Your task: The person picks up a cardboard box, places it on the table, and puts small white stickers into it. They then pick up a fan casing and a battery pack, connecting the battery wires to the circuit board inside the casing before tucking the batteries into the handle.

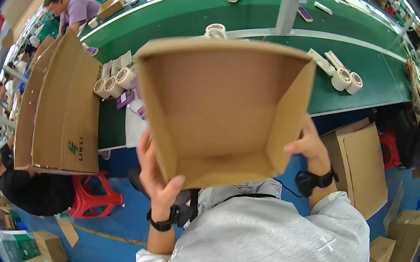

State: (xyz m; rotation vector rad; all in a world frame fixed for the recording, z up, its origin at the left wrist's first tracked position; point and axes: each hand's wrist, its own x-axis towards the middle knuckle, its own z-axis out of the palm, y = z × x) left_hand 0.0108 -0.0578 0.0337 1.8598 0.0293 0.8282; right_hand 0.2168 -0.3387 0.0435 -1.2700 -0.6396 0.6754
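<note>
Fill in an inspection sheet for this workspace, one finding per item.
Surface: green table, partly hidden behind the raised box.
Job's things: open cardboard box, held up with its opening toward the camera; nothing seen inside.
Clutter: pale rolls on the table to both sides of the box; purple items by the left group; flat cardboard piece on the floor.
Hands: left hand grips the box's near left corner; right hand grips its right side.
Cables: thin dark cord near the right wrist; its far end is unclear.
Surroundings: large carton at left, red stool, blue floor, other people nearby.
</note>
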